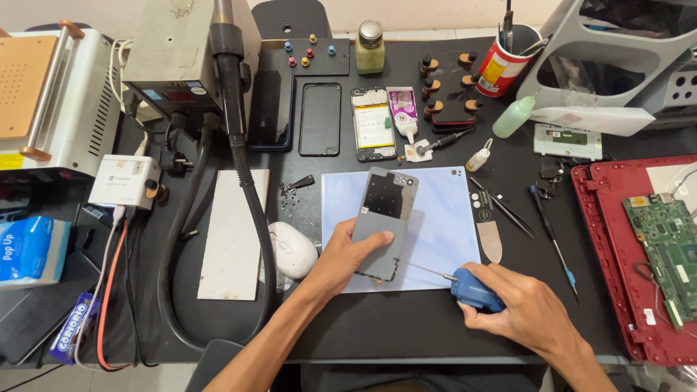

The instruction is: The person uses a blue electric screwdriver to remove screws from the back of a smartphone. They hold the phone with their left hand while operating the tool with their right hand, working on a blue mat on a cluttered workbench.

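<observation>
Two hands are at work over the black tabletop point(406, 327), and both are busy. The left hand point(347, 255) is clamped on a grey phone back cover point(385, 218), thumb over its lower face and fingers wrapped under the near edge, holding it tilted on a pale blue work mat point(443, 218). The cover's inner side faces up (a dark square patch sits in its upper half, with camera cutouts at the top corner). The right hand point(523, 308) is closed around the blue handle of a small screwdriver point(465, 284); its thin metal shaft points left, the tip just beside the cover's lower right corner, whether touching or not I cannot tell.

Just left of the left hand lies a white mouse point(292, 249), against a thick black hose point(250, 196) that loops down from a grey hot-air station point(181, 51). A white slab point(234, 232) lies beside the hose.

Beyond the mat, in a row: a black phone frame point(320, 118), an opened phone point(374, 123) with its battery showing, and a glue tube point(403, 112). A glass bottle point(370, 47) with a metal cap stands behind them, and a red can point(502, 67) full of tools stands further right.

To the right of the mat lie a flat pry tool point(490, 232), tweezers point(508, 207) and a second thin screwdriver point(555, 243). At the far right, a red laptop shell point(610, 268) holds a green circuit board point(668, 247).
</observation>
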